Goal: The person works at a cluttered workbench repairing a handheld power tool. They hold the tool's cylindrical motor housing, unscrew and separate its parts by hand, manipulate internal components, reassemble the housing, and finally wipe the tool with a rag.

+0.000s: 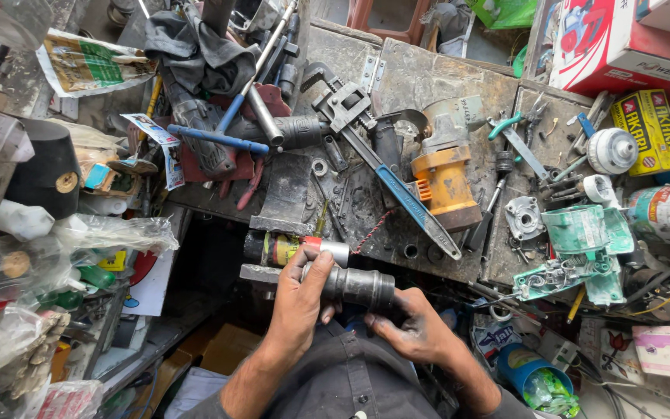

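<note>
Left hand (pixel 298 299) closed over the near end of a dark metal cylinder (pixel 354 285), thumb and fingers (pixel 321 262) wrapped round its top. Right hand (pixel 416 330) cupped under the far end of the same cylinder, fingers curled against its underside, grip closed. Cylinder held level, just off the front edge of the workbench (pixel 428 77), above a dark shirt. Just beyond the left fingers, a silver tube with red and yellow bands (pixel 304 247), lying crosswise on a vise (pixel 284 203). Further up the bench, a blue pipe wrench (pixel 385 167) set aslant, beside an orange and grey power tool body (pixel 447 174). Off to the right, green housing parts (pixel 579 248) among loose screws and small tools. Off to the left, plastic bags (pixel 106 233) and a blue T-handle (pixel 219 140) near a grey rag (pixel 195 50).
</note>
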`<state>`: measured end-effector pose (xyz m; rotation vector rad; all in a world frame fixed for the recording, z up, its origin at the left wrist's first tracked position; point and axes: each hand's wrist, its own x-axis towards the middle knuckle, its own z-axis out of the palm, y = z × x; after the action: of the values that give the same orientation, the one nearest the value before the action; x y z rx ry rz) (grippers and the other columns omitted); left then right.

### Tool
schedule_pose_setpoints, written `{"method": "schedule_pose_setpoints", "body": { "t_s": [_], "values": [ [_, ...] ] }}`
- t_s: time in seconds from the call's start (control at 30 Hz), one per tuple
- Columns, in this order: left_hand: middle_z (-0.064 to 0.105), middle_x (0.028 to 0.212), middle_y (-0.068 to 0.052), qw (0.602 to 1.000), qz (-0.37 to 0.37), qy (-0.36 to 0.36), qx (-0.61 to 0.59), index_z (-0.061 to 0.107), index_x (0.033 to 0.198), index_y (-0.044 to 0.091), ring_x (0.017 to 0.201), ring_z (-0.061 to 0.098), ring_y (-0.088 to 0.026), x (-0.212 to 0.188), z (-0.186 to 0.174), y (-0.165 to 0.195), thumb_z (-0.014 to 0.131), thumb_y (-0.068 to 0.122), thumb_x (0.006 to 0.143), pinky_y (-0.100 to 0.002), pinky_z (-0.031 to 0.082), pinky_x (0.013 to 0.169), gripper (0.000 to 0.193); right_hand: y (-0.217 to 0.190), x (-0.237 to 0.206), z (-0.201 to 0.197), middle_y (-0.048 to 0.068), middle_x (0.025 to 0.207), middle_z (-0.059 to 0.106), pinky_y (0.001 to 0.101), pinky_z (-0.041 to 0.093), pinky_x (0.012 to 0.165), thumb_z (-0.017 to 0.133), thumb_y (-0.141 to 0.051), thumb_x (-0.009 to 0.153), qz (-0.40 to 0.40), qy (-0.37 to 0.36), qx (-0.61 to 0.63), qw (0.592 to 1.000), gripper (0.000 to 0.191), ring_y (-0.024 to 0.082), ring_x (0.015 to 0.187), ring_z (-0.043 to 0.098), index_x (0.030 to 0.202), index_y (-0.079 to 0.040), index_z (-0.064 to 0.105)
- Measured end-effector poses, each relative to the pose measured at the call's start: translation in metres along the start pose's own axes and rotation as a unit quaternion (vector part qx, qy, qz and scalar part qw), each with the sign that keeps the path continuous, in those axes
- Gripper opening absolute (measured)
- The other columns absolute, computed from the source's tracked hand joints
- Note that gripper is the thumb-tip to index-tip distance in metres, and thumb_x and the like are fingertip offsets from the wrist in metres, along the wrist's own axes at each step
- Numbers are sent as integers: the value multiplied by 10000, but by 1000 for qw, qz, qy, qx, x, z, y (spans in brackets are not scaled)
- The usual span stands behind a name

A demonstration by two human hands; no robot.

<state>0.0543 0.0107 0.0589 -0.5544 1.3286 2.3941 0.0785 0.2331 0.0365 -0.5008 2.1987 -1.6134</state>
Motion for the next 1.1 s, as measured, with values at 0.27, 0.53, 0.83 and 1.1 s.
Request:
{"method": "schedule_pose_setpoints", "body": {
  "t_s": [0.27,0.53,0.83,1.1],
  "values": [
    [637,744,-23,999,14,-17,46,557,969,78,471,518,-52,1,3,4,635,273,988,-218,362,355,211,1,-3,0,-40,761,647,228,427,536,759,-175,877,217,-44,255,941,350,33,612,525,1194,-38,705],
    [583,653,-19,994,2,-10,107,563,938,70,424,472,-47,-2,0,-2,659,264,987,-225,337,344,222,-7,-1,10,-57,818,651,210,440,555,732,-188,933,193,-87,280,936,348,20,627,526,1242,-42,668],
    [611,658,0,990,37,13,134,571,935,70,423,488,-40,3,-1,6,664,238,960,-228,347,343,194,8,-6,7,-1,766,667,244,459,557,725,-190,958,193,-82,300,931,302,56,613,566,1173,21,698],
    [523,581,24,969,71,23,236,590,953,61,419,434,-26,13,8,30,708,236,948,-223,311,360,211,29,-14,6,69,794,704,308,526,587,725,-226,937,90,126,-5,988,385,148,637,657,1290,-79,674]
  ]
}}
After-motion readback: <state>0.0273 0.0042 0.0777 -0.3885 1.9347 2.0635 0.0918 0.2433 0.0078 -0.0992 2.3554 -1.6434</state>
